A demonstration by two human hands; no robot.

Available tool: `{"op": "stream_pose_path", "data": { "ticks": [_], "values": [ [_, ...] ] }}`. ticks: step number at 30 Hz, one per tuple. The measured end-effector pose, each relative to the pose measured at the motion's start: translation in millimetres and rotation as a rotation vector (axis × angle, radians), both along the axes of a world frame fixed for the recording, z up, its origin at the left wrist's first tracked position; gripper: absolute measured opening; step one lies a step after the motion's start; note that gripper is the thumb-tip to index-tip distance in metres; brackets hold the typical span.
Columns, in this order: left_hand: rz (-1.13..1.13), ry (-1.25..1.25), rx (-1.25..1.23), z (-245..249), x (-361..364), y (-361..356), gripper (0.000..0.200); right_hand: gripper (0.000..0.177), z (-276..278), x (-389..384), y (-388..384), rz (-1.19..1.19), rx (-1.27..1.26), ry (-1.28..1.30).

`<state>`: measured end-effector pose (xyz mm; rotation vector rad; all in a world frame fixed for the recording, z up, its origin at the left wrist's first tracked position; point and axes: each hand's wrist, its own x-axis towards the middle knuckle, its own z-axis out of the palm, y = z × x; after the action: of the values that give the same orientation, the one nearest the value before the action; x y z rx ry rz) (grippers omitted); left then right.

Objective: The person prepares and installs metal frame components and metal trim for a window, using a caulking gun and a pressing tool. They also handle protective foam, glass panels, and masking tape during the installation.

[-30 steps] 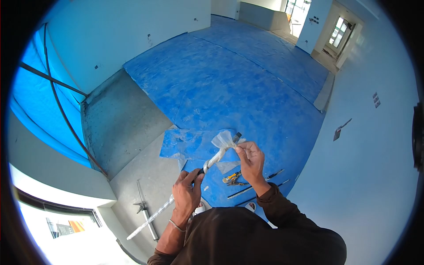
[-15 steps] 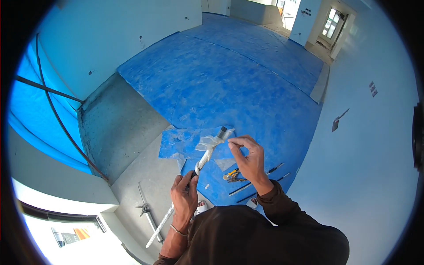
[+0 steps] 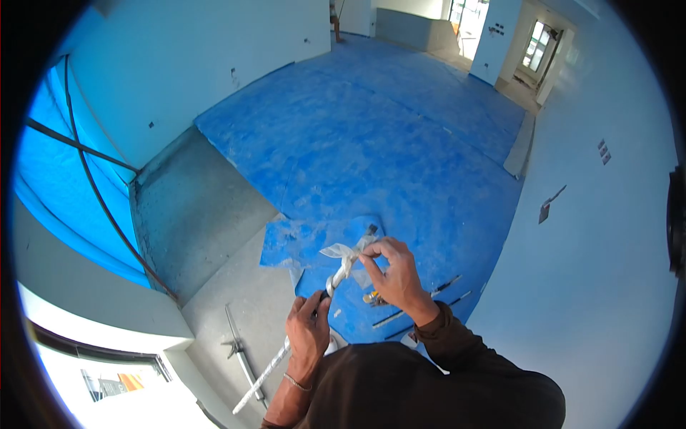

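My left hand [image 3: 307,332] is closed around a long, thin rod wrapped in whitish plastic [image 3: 266,379], which slants from lower left to upper right. A dark part of it shows by my thumb, and a dark tip shows at the far end. Loose clear plastic film [image 3: 341,253] bunches and sticks out near that upper end. There my right hand [image 3: 394,275] pinches the film between thumb and fingertips.
A caulking gun [image 3: 244,366] lies on the bare floor at left. Beside my feet are a yellow-handled tool [image 3: 371,298] and dark rods [image 3: 389,319]. Blue sheeting [image 3: 379,143] covers much of the floor. A person's leg [image 3: 335,21] shows at the far end.
My right hand has come onto the loose film and now pinches it; earlier it hovered just to the right. A person's leg has appeared at the far end.
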<state>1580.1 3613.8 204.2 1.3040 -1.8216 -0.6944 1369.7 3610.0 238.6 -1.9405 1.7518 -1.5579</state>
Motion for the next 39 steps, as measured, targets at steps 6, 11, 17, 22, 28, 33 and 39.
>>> {"op": "stream_pose_path", "data": {
  "ticks": [6, 11, 17, 22, 28, 33, 39],
  "values": [
    [-0.017, -0.036, 0.048, -2.8, -6.3, 3.7, 0.018, 0.008, -42.4, -11.8, -11.5, -0.177, -0.082, -0.215],
    [-0.011, 0.012, 0.115, -6.1, -14.0, 4.3, 0.018, 0.01, -42.6, 14.6, -4.0, -0.23, -0.275, -0.197],
    [-0.045, 0.019, 0.131, -10.7, -11.7, 6.2, 0.018, 0.007, -52.7, -17.9, -21.5, -0.264, -0.096, -0.467],
    [-0.091, 0.04, 0.213, -9.7, -9.9, 10.4, 0.019, 0.003, -61.0, -29.9, -31.9, -0.148, 0.046, -0.913],
    [-0.194, 0.167, 0.407, -15.5, -11.4, 11.4, 0.029, 0.011, -94.6, -43.8, -30.4, 0.083, 0.237, -1.571],
    [-0.359, 0.226, 0.956, -31.2, 11.7, -10.8, 0.056, 0.007, -103.1, -64.3, -19.7, 0.487, 0.442, -1.901],
    [-0.618, -0.229, 0.805, -30.0, 12.3, -18.1, 0.058, 0.005, -82.4, -101.3, -23.7, 0.617, 0.494, -1.418]
  ]
}}
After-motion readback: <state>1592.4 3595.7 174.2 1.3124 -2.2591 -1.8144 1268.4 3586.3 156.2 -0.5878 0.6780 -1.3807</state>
